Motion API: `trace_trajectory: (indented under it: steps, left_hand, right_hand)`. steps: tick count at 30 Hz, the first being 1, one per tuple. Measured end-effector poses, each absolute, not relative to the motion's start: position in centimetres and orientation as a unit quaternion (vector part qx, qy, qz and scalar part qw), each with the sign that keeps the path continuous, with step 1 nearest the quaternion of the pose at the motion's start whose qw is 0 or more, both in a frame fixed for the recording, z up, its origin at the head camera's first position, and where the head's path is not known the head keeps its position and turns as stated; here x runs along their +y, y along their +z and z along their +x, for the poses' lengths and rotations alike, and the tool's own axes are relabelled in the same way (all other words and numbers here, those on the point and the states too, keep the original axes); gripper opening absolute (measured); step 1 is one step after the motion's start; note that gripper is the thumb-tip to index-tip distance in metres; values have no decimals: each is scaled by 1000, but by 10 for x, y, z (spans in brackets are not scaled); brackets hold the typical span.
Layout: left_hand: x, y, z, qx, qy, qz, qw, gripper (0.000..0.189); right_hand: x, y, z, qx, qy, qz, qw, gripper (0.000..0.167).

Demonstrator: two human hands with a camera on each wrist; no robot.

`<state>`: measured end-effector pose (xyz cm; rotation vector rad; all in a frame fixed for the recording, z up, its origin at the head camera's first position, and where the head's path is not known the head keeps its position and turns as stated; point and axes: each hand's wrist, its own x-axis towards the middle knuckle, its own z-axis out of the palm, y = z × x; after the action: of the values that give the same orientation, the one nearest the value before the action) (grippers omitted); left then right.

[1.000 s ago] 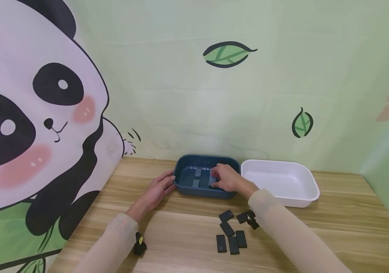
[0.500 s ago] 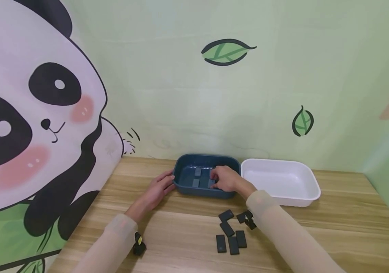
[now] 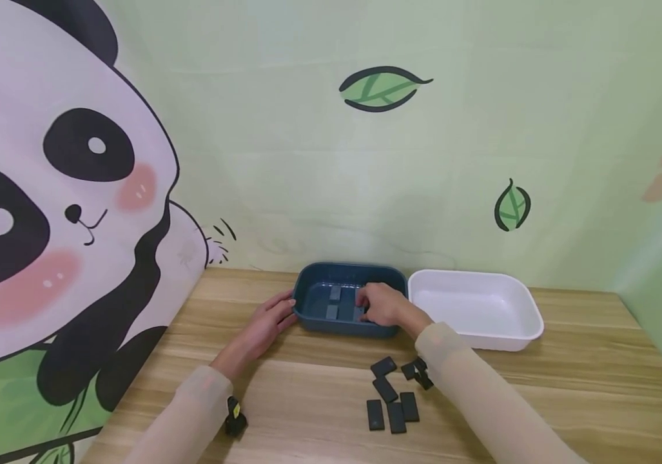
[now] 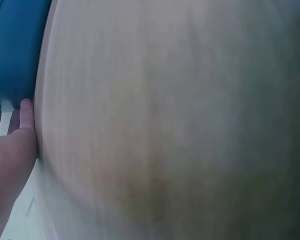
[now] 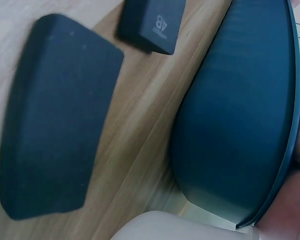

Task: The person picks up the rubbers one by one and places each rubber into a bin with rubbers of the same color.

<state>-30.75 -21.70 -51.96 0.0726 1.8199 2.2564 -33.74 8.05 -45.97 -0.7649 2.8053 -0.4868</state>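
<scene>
My left hand (image 3: 269, 324) rests with extended fingers against the left end of a dark blue basin (image 3: 350, 328). In the left wrist view, its fingertips touch the basin's outer wall (image 4: 15, 55). My right hand (image 3: 387, 305) reaches over the basin's right end, thumb and fingers curled down around a small flat dark block (image 3: 358, 314) on the floor inside, which they partly cover. Further left in the basin lie two similar blocks, one behind (image 3: 335, 293) and one in front (image 3: 332, 312). In the right wrist view, the basin wall hides the right fingertips.
A white basin (image 3: 476, 341) stands right beside the blue one. Several black rectangular blocks (image 3: 385, 389) lie on the wooden table (image 3: 296, 399) in front; two show close up in the right wrist view, one bearing a printed mark (image 5: 152, 22). A panda-printed cloth backs the table.
Inside the blue basin, my right fingers have shifted slightly toward its near side, with the small block under them. My left hand stays at the basin's left end.
</scene>
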Motion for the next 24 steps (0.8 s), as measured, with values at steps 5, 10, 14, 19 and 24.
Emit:
trace_trajectory:
  steps: [5,10,14,19,24]
  left_hand:
    - [-218,-521,-308,626,769,27,122,54]
    - [-218,-521,-308,629,768,25,120,55]
    - [-217,-519,-307,629,768,20,119,54]
    - [-217,-520,-308,626,771,22,116,54]
    - [-217,-519,-308,627,770,25,117,54]
  right_hand:
    - [79,-460,-338,949,-159,-253,101,23]
    - [79,-460,-336,950,-157,-250,102,24]
    - [79,-460,-336,949,-157,-254,99,25]
    - [79,-460,-337,951,-154,-250,97,25]
    - [79,-459,-337,952,-150,-247,100,26]
